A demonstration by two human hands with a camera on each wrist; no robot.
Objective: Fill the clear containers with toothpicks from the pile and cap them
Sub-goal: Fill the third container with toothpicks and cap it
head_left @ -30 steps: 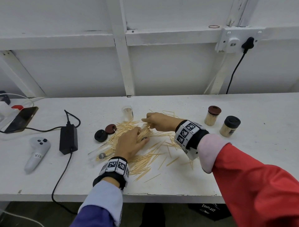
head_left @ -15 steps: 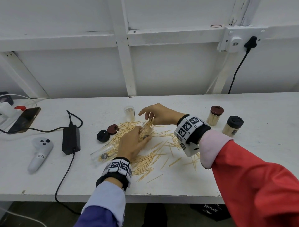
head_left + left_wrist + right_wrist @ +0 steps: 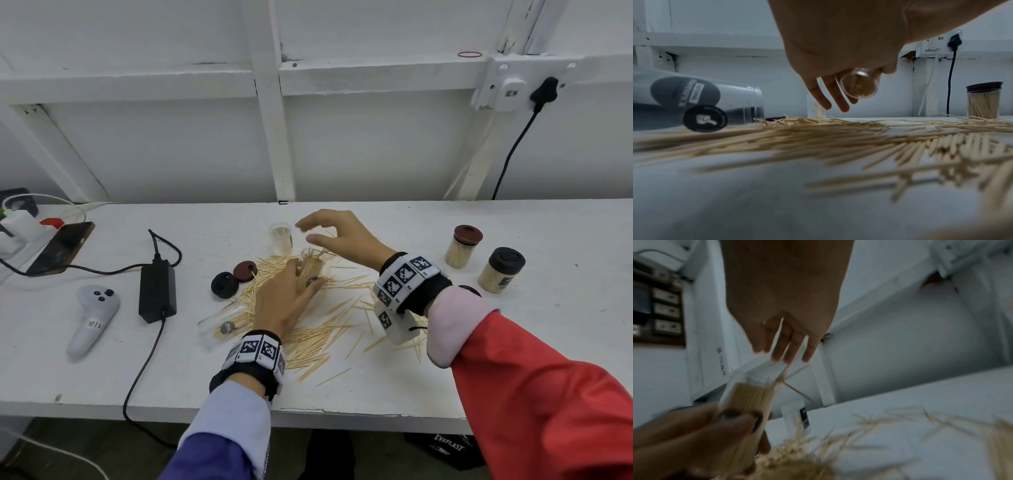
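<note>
Left hand: left hand (image 3: 284, 301) grips the clear container (image 3: 310, 270) mostly upright, already pretty packed with toothpicks
Right hand: right hand (image 3: 337, 236) hovers just above that container's mouth, fingers loose and spread, holding nothing I can see
Pile: toothpick pile (image 3: 318, 329) lies under and around both hands
Tip: imo steady the container, then tap the crooked sticks (image 3: 795, 387) flush before capping
Caps: two loose caps (image 3: 236, 277) just left of the left hand
Hard to tell: right wrist view is blurry; can't say whether fingertips touch any sticks
</note>
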